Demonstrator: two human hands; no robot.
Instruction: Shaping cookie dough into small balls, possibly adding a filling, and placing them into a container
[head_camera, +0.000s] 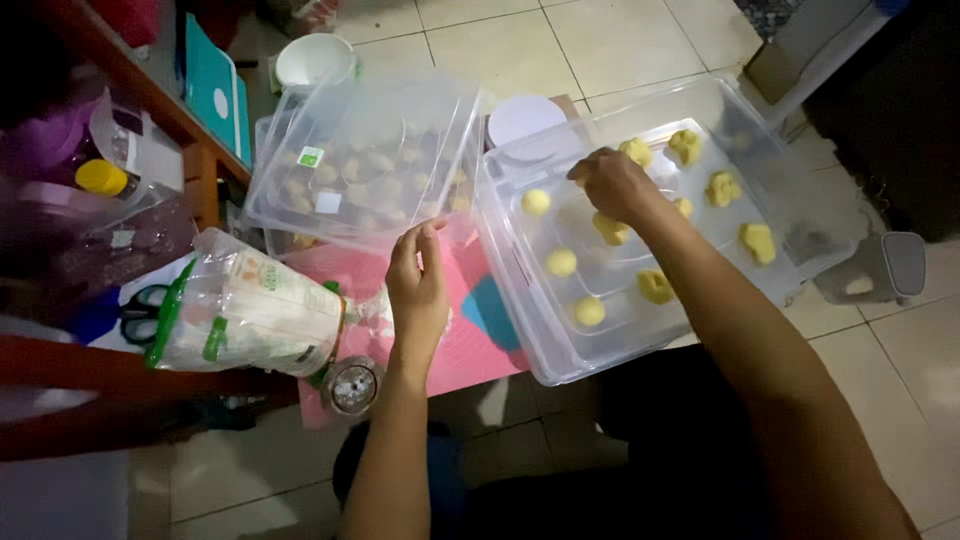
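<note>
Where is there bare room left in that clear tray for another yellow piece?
In the clear tray, bare patches lie between the round balls and the shaped pieces, and along the near right edge. Under the right hand it is crowded. The left hand rests over the pink mat.

yellow dough balls (590, 311), clear tub (520, 290)

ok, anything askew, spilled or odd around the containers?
The clear lid under the left hand sits tilted over the box behind it, not seated. A clear plastic jar lies on its side by the pink mat. The dough pieces look tidy, no spill.
</note>
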